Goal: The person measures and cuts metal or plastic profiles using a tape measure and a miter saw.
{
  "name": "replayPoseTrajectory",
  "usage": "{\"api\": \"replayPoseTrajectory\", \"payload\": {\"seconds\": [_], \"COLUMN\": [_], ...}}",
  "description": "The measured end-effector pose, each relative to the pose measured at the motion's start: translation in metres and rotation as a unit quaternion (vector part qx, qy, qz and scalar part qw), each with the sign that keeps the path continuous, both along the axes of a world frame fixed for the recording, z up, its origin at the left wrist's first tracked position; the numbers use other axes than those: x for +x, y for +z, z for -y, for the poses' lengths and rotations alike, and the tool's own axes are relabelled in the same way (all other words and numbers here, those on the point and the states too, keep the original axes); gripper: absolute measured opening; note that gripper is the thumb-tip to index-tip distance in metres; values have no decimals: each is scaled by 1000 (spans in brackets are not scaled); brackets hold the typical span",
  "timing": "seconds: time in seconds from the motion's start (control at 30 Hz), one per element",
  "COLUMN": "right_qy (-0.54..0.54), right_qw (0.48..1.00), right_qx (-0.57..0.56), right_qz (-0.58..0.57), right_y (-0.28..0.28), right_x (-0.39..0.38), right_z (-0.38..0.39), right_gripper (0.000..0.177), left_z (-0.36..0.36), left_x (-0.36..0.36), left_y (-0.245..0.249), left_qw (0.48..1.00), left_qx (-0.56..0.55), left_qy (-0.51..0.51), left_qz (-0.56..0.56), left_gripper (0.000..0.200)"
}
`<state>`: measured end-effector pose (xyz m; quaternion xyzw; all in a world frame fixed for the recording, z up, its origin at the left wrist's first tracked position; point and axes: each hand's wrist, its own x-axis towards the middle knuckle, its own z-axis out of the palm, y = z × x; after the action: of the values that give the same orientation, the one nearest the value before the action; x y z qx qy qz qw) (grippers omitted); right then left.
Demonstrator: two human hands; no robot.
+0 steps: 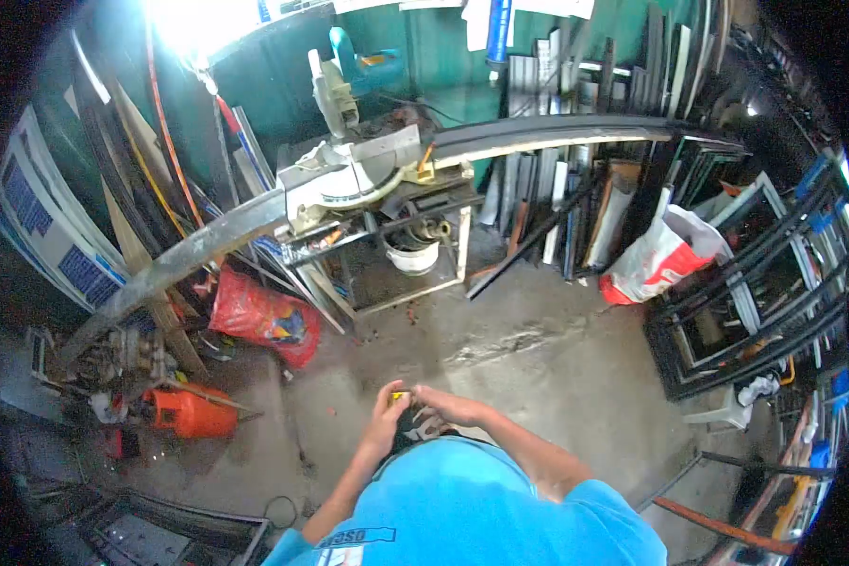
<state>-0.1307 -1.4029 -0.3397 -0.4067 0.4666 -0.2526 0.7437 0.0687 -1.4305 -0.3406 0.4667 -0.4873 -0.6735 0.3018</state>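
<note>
Both my hands are together in front of my waist, at the lower middle of the view. My left hand [383,412] is closed round a small yellow and black object [401,397], which is too small to name. Against its right side, the fingers of my right hand [434,404] are bent; whether they grip it is unclear. Beyond the hands, a miter saw [340,174] stands on a metal frame bench [462,236], with a white bucket [412,257] underneath.
A red sack [264,318] and an orange gas cylinder [193,413] are on the floor at left. A white and red bag [665,253] stands at right, near stacked frames [726,321] and a white stool [722,408]. Long profiles lean on the back wall.
</note>
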Motion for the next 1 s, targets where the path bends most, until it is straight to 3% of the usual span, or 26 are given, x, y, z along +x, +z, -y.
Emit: {"api": "replayPoseTrajectory", "payload": {"seconds": [0.07,0.1,0.13,0.2,0.23,0.3,0.33,0.43,0.53,0.67,0.73,0.8,0.93,1.0], "right_qy": [-54,-77,-72,-136,-170,-237,-293,-373,-474,-451,-431,-428,-368,-340], "right_qw": [995,996,996,988,981,942,932,878,847,889,895,898,896,808], "right_qx": [13,50,51,-38,-51,-185,-190,-203,-158,-37,-51,-81,-246,-333], "right_qz": [81,-7,-11,-59,-77,-149,-100,-220,-179,-64,-103,-66,-43,-348], "right_y": [-77,13,10,13,14,-8,-1,12,34,17,39,57,122,94], "right_x": [-7,-20,-29,-46,-59,-84,-96,-138,-164,-202,-207,-219,-257,-315], "right_z": [45,62,85,136,163,224,257,361,437,489,492,491,474,486], "right_gripper": [78,71,71,56,46,50,57,66,61,36,32,28,18,23], "left_z": [42,64,83,127,146,193,213,283,340,397,418,436,464,469], "left_x": [-14,-21,-24,-29,-33,-43,-47,-56,-60,-55,-47,-41,-31,-30], "left_y": [-3,9,8,8,6,8,10,13,15,38,32,40,54,63], "left_qw": [991,976,975,928,928,917,905,902,910,921,917,915,912,923], "left_qx": [83,168,169,262,269,287,305,312,299,294,310,311,306,302], "left_qy": [-24,-10,-6,-23,-22,-44,-64,-102,-153,-180,-194,-215,-250,-221], "left_qz": [-104,-138,-143,-264,-255,-272,-290,-280,-241,-183,-160,-142,-107,-92], "left_gripper": [43,38,38,37,43,44,45,45,42,35,34,34,33,33]}}
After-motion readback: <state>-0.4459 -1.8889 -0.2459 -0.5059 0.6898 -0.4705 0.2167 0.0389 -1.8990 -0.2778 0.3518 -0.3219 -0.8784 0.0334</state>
